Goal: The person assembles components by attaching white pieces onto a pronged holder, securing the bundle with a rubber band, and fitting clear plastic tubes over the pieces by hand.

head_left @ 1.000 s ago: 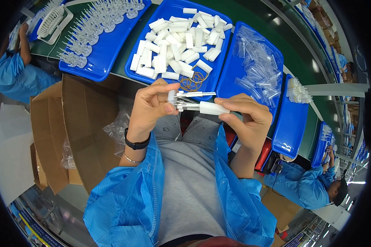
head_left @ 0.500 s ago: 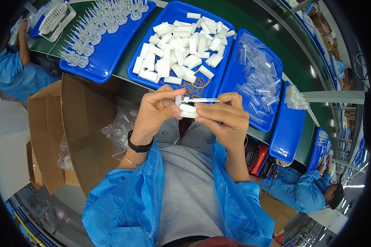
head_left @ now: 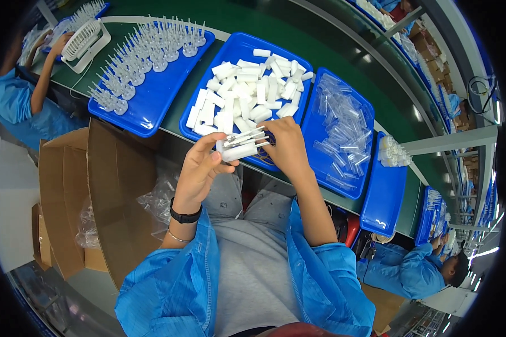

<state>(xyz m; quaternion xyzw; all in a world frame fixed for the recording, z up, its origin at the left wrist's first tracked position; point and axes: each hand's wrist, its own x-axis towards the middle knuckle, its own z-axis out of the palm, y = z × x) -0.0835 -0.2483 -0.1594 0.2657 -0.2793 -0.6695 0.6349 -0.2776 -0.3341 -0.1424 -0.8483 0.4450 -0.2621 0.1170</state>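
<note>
My left hand point(head_left: 203, 168) is closed around the base of a white plastic piece with several thin rods point(head_left: 247, 136). White blocks point(head_left: 243, 151) sit along the rods, which point right. My right hand point(head_left: 284, 143) is beside the rod ends, over the near edge of the block tray. Its fingers bend downward and their tips are partly hidden, so I cannot see whether they hold anything. Below them, tan rubber bands point(head_left: 266, 159) show in part. Behind both hands, a blue tray point(head_left: 302, 56) holds a heap of white blocks point(head_left: 244, 92).
Left is a blue tray point(head_left: 144, 124) of clear-based pieces with upright rods, beside a white fan point(head_left: 84, 45). Right are a tray of clear tubes point(head_left: 343, 129) and a tray with white parts point(head_left: 379, 216). Cardboard boxes point(head_left: 118, 185) stand lower left. People in blue work on both sides.
My right hand has let go of the rodded piece and moved up and right toward the tray. My left hand has kept the piece and tilted it. The trays appear lower in view.
</note>
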